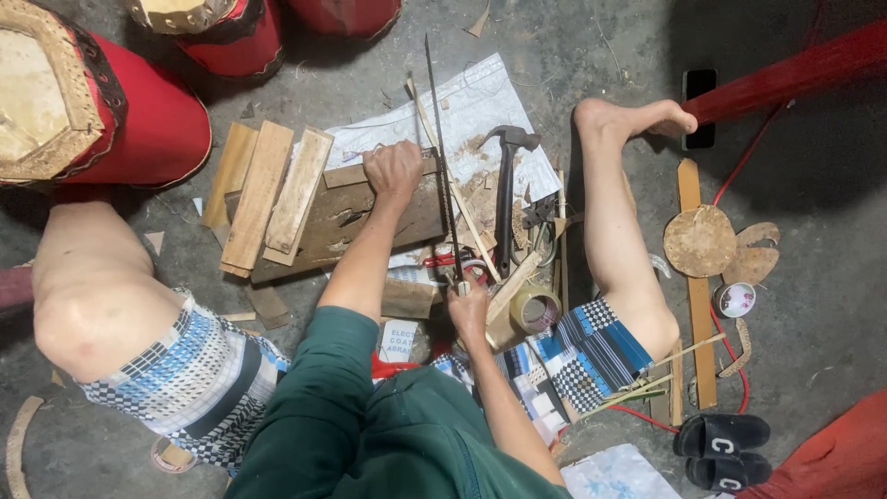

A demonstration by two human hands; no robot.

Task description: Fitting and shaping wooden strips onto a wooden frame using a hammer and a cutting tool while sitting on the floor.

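I sit on the floor with my legs spread. My left hand is clenched on a thin strip of wood, pressing it down onto a dark wooden board. My right hand grips the handle of a long thin saw blade, which runs straight away from me, just right of the left hand, across the board's right end. Several pale wood slats lie on the board's left part.
A hammer and pliers lie right of the saw on white paper. A tape roll sits by my right thigh. Red drum-like bodies stand far left. A phone, round cork-like discs and black sandals lie right.
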